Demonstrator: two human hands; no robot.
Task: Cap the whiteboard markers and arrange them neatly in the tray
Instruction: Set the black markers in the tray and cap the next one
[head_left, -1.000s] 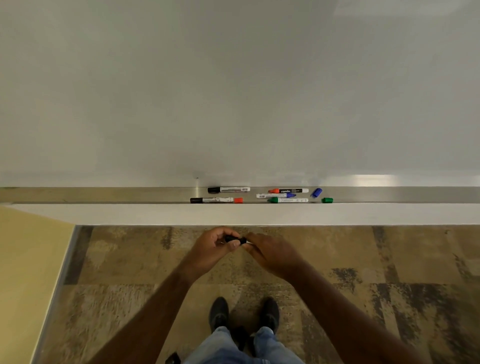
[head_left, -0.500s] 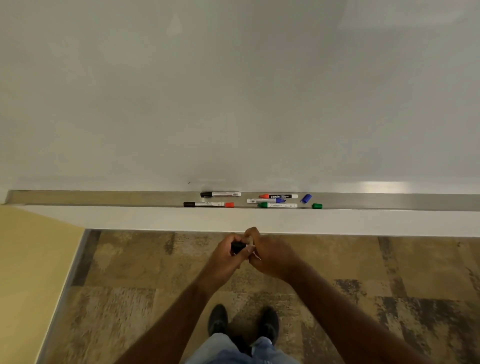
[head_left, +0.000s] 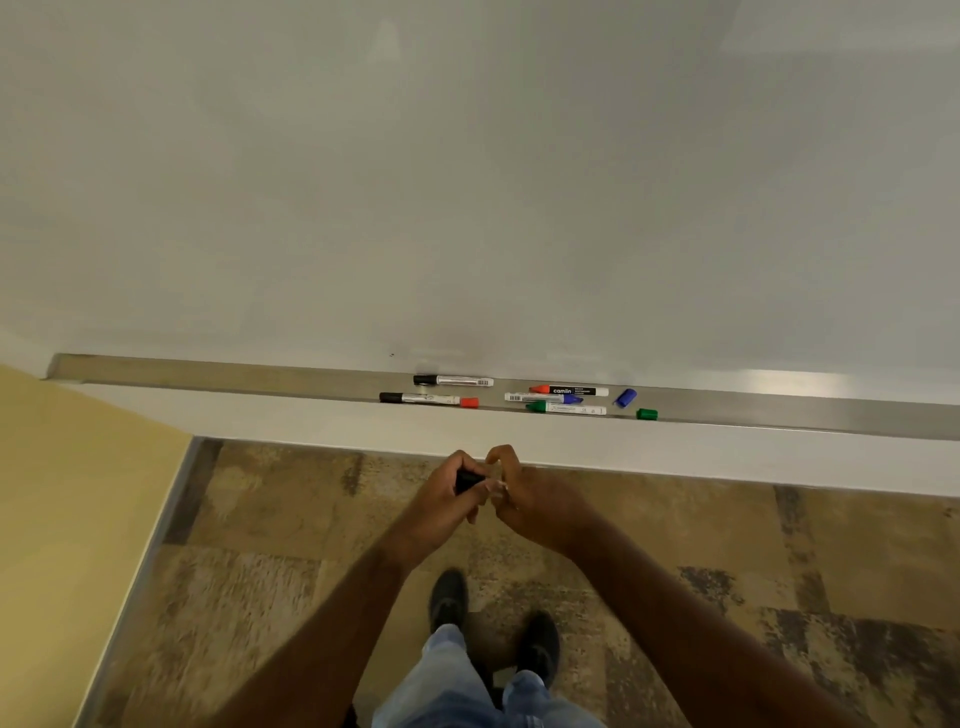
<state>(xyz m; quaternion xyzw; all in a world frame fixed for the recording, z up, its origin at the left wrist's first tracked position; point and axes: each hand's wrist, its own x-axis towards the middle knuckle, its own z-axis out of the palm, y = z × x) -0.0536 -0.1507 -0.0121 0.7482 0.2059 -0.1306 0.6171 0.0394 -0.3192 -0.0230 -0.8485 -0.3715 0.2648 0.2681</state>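
Below the whiteboard runs a long metal tray (head_left: 779, 410). On it lie a capped black marker (head_left: 453, 381), a second black marker (head_left: 420, 398) with a loose red cap (head_left: 469, 402) at its right end, a red marker (head_left: 569, 390), a blue marker (head_left: 543, 398) and a green marker (head_left: 565, 408). A loose blue cap (head_left: 625, 397) and a loose green cap (head_left: 647, 413) sit to their right. In front of the tray, my left hand (head_left: 447, 499) grips a black cap (head_left: 467, 480). My right hand (head_left: 530, 499) holds a marker body against it, mostly hidden by the fingers.
The blank whiteboard (head_left: 467, 182) fills the upper view. A yellow wall (head_left: 78, 493) stands at the left. Patterned brown carpet (head_left: 727, 545) lies below, with my shoes (head_left: 449, 597) on it.
The view has shifted left and tilted, so the tray now slopes down to the right. My hands stayed together on the black marker and rose closer to the ledge.
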